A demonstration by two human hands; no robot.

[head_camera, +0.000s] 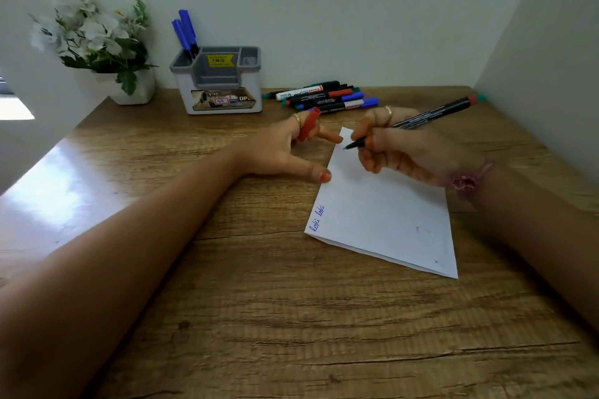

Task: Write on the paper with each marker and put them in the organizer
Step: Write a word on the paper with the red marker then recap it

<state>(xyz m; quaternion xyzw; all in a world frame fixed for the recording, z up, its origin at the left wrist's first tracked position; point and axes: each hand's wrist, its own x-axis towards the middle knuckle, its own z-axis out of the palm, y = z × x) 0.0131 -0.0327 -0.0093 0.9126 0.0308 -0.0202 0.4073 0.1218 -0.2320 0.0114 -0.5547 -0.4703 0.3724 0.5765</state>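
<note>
Gripping starts on my left: the left hand pinches a red cap between its fingers while the thumb and one outstretched finger press the near edge of the paper to hold it flat on the desk. Behind that hand, the organizer stands against the wall beside a potted plant, with two blue markers already upright in its left compartment. Moving right, a loose pile of markers lies on the desk just beside the organizer, so I judge most are not yet done. Blue writing shows at the paper's near left corner. Further right, the right hand is closed round the uncapped red marker in a writing hold, its tip just at the paper's far corner; I cannot tell if it touches. I read this as the writing step for this marker. Next I would need to make the stroke, then bring the cap to the tip, push it on, and drop the marker into the organizer.
</note>
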